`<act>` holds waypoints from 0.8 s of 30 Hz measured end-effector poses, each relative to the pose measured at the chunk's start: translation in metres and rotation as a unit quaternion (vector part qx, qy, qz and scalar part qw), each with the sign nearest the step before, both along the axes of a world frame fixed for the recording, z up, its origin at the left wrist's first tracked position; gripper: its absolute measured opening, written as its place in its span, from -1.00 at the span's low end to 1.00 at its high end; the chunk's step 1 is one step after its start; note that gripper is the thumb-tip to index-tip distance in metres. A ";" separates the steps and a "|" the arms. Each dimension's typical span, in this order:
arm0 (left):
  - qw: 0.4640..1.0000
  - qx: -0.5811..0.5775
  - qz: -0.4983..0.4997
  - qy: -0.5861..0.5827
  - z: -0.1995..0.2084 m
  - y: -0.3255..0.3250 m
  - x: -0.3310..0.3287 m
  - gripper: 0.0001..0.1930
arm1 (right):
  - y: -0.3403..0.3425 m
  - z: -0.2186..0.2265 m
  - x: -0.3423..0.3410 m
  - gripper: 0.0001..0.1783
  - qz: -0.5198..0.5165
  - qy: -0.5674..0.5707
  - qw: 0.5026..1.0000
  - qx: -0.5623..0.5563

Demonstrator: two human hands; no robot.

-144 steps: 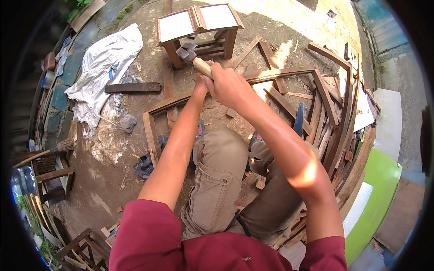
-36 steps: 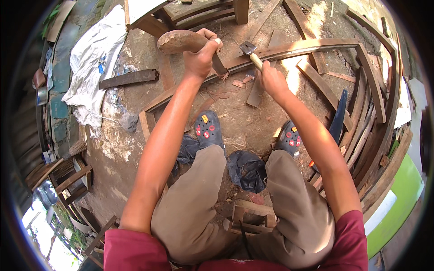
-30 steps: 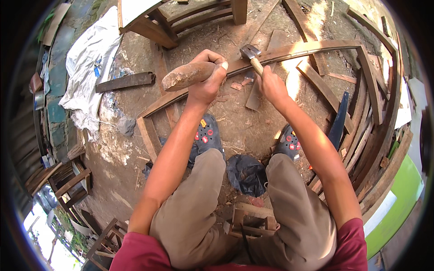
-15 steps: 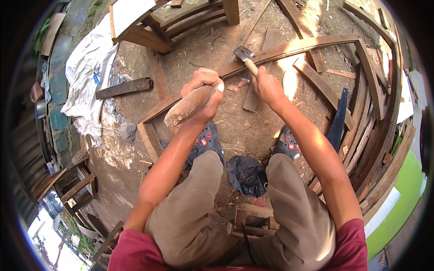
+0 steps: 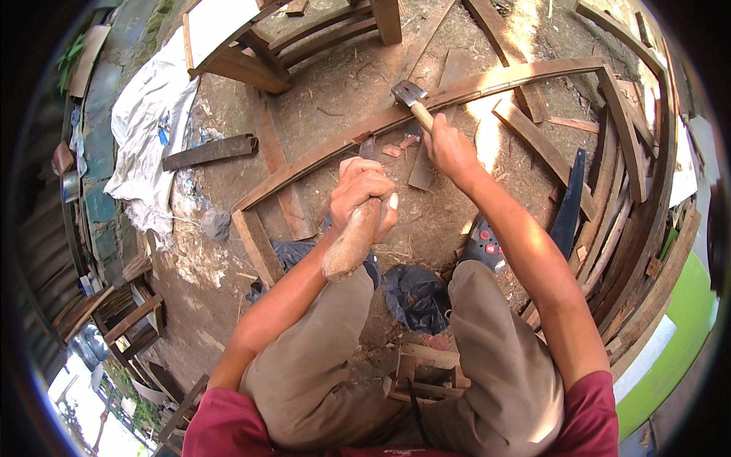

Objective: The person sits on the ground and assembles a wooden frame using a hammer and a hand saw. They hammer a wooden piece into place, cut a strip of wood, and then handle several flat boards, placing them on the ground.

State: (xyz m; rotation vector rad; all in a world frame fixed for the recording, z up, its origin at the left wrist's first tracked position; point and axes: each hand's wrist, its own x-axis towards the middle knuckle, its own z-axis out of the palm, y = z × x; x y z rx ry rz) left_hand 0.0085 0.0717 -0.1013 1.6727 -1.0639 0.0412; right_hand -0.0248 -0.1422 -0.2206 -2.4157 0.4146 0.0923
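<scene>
Overhead, crouches on a dirt yard above a long curved rail lying across the ground; grips a hammer in the right hand, fingers wrapped tight round the handle just below the steel head, with that head poised right at the rail's near edge, touching or a hair off, impossible to say which; clasps a rough wooden club in the left hand, all fingers curled fully about its upper end, thumb across the front, thick end hanging down toward the knees; shows a narrow dark tip just above that fist, near the rail, possibly a blade, too small to tell; works with pale chips scattered between the two hands, beside a short board lying against the rail; appears to be partway through working an edge or joint of the rail, judging by the chips and the hammer set at the wood; calls next, by that reading, for a steady hold on the club, a check that the hammer face sits square on its mark, and a short controlled stroke clear of the left knuckles close by; has a dark saw near at the right, propped among stacked curved frames; sits with a black bag between the feet, a white sheet spread well off to the left and a stool frame beyond the rail.
</scene>
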 end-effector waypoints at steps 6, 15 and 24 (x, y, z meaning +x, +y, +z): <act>0.998 0.052 -0.022 -0.023 -0.010 0.002 -0.023 -0.71 | -0.002 -0.002 0.000 -0.67 -0.006 -0.009 1.000 -0.008; 0.961 0.150 -0.221 -0.067 -0.055 0.017 -0.056 -0.67 | -0.002 -0.006 0.001 -0.68 -0.001 -0.032 0.999 -0.025; 0.938 0.199 -0.256 -0.123 -0.064 0.026 -0.062 -0.63 | -0.003 -0.005 0.002 -0.68 -0.004 -0.025 1.000 -0.014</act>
